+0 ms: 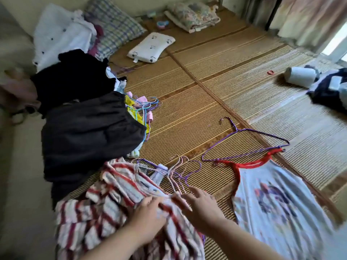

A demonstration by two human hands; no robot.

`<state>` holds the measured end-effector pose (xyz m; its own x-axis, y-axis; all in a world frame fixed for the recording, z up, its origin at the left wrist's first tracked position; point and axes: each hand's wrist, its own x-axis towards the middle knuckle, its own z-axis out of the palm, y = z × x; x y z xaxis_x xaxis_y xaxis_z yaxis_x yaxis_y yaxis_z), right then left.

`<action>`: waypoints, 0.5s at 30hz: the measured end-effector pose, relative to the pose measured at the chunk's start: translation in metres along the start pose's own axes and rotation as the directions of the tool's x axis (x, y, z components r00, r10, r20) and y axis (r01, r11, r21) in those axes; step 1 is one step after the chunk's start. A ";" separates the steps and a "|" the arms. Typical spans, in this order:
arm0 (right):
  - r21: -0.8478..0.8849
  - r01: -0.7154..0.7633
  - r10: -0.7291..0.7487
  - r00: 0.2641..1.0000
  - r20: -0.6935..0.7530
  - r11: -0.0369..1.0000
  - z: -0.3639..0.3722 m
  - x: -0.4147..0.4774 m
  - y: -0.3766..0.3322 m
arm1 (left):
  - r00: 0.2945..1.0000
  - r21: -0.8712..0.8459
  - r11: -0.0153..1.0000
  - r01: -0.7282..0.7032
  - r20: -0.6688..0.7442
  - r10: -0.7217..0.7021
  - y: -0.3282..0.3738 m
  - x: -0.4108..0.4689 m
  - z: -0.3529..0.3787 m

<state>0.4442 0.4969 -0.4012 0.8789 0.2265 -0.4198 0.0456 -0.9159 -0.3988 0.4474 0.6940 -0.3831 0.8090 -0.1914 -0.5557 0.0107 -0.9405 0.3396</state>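
On the mat (216, 102), a garment (105, 212) lies at the near edge with a bundle of hangers (175, 174) at its far end, a sleeveless top (277, 203) to its right, a loose hanger (235, 131) just behind that top, and a clothes heap (84, 128) along the left edge.

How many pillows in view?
2: a plaid pillow at the far end beside the clothes pile, and a small white pillow on the mat near it. More may lie hidden under that pile.
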 end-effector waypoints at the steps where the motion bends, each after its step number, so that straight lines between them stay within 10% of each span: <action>1: 0.016 -0.013 0.012 1.000 0.017 1.000 0.015 -0.004 -0.016 | 1.000 0.005 1.000 0.016 0.027 -0.017 -0.022 -0.012 0.002; 15: 0.256 -0.352 0.373 0.927 -0.037 0.900 0.084 0.041 -0.022 | 1.000 0.199 0.980 -0.020 -0.017 0.024 -0.122 0.011 0.033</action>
<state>0.4391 0.5545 -0.4784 0.8494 -0.1436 -0.5079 -0.3897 -0.8196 -0.4200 0.4358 0.7976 -0.4554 0.8189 -0.2087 -0.5346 -0.1224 -0.9736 0.1925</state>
